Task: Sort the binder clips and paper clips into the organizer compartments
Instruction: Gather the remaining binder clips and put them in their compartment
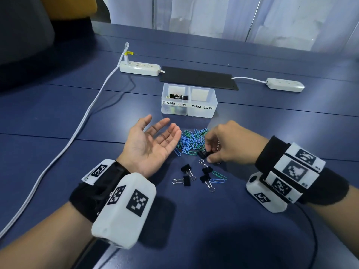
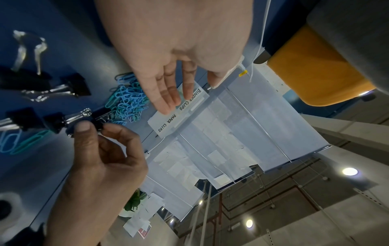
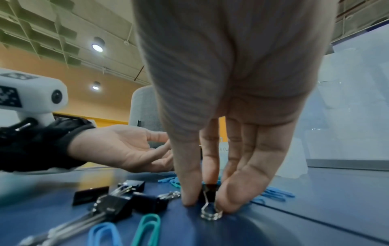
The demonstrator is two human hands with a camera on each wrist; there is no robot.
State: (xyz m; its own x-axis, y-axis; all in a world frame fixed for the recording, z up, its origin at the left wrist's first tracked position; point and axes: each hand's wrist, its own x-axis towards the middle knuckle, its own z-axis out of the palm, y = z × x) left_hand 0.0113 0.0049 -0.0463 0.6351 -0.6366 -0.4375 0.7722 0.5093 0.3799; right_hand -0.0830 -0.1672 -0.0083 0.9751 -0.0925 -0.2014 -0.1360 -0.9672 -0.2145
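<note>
A clear two-compartment organizer [image 1: 202, 111] stands mid-table, labelled BINDER CLIPS on the left and PAPER CLIPS on the right. Several black binder clips [image 1: 175, 96] lie in its left compartment. In front of it is a pile of blue and green paper clips [image 1: 191, 141]. Nearer to me lie loose binder clips [image 1: 186, 180] and two stray paper clips [image 1: 218, 177]. My right hand [image 1: 208, 152] pinches a black binder clip [image 3: 208, 193] between thumb and fingers, low on the table at the pile's near edge. My left hand [image 1: 161, 131] lies palm up beside the pile, fingers straight, holding nothing.
The blue table [image 1: 272, 133] carries a black mat [image 1: 198, 77] behind the organizer, with a white power strip [image 1: 139, 67] at the mat's left end and another [image 1: 284, 84] off to its right. A white cable [image 1: 81, 129] runs down the left side. A dark chair [image 1: 25, 30] stands far left.
</note>
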